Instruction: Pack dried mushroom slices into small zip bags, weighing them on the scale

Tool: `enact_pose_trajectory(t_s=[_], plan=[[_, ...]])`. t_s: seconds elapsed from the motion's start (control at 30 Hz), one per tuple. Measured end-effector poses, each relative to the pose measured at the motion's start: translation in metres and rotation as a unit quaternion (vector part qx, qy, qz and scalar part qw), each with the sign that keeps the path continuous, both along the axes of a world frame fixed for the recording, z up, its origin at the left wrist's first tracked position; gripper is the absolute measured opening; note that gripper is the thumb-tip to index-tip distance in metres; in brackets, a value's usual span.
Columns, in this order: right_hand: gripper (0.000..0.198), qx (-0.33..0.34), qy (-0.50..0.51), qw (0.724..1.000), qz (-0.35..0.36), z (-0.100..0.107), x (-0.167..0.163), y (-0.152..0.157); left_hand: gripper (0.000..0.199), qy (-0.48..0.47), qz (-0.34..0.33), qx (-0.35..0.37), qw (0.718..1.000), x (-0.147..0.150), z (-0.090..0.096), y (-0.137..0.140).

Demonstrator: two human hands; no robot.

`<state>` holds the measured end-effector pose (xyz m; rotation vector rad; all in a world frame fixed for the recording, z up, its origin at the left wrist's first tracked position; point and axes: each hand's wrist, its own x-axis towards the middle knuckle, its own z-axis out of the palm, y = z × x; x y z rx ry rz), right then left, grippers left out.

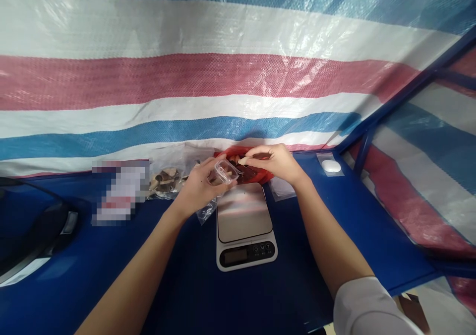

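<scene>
My left hand (pixel 203 185) is closed around a small clear plastic bag (pixel 225 172), its mouth facing right, above the far edge of a digital kitchen scale (pixel 245 216). Between the thumb and fingers of my right hand (pixel 273 162) is a small pale piece (pixel 243 161), held just right of the bag's mouth; its exact kind is too small to make out. Under and behind both hands lies a red plastic bag (pixel 260 177) with dark brown pieces in it. The scale's metal plate holds nothing, and its display looks dark.
Clear bags of brownish dried pieces (pixel 165 181) lie left of my left hand. Flat clear bags (pixel 282 188) sit beside the scale, and a white rounded object (pixel 330 166) rests at the right. A black object (pixel 44 226) stands far left. Striped sheeting (pixel 208 77) hangs behind the blue table (pixel 186 285).
</scene>
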<state>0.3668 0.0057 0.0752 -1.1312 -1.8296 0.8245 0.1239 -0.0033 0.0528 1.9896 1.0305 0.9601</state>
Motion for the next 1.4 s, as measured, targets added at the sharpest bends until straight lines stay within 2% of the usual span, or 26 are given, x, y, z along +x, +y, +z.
enact_pose_trajectory(t_s=[0.1, 0.27, 0.4, 0.57, 0.73, 0.97, 1.2, 1.4], plan=[[0.019, 0.020, 0.001, 0.999, 0.027, 0.014, -0.005, -0.010, 0.068, 0.011, 0.011, 0.007, 1.000, 0.005, 0.000, -0.003], [0.014, 0.057, -0.075, 0.994, 0.050, 0.031, -0.018, -0.024, 0.064, 0.005, 0.007, 0.020, 1.000, 0.011, -0.001, -0.006], [0.009, 0.067, -0.146, 0.986, 0.051, 0.035, -0.027, -0.029, 0.064, 0.003, 0.002, 0.042, 0.999, 0.014, 0.001, -0.007], [0.015, 0.088, -0.205, 0.973, 0.053, 0.034, -0.035, -0.030, 0.066, 0.027, -0.009, 0.047, 0.998, 0.015, 0.003, -0.009], [0.017, 0.081, -0.219, 0.970, 0.063, 0.035, -0.038, -0.031, 0.062, 0.022, -0.014, 0.055, 0.998, 0.015, 0.001, -0.008], [0.021, 0.074, -0.238, 0.966, 0.075, 0.037, -0.038, -0.033, 0.069, 0.018, -0.008, 0.068, 0.998, 0.014, -0.003, -0.005], [0.022, 0.062, -0.137, 0.986, 0.071, 0.034, -0.027, -0.031, 0.076, -0.017, 0.018, 0.002, 1.000, 0.018, 0.000, -0.010], [0.017, 0.073, -0.153, 0.984, 0.061, 0.035, -0.029, -0.030, 0.075, 0.021, 0.062, 0.053, 0.996, 0.023, 0.000, -0.012]])
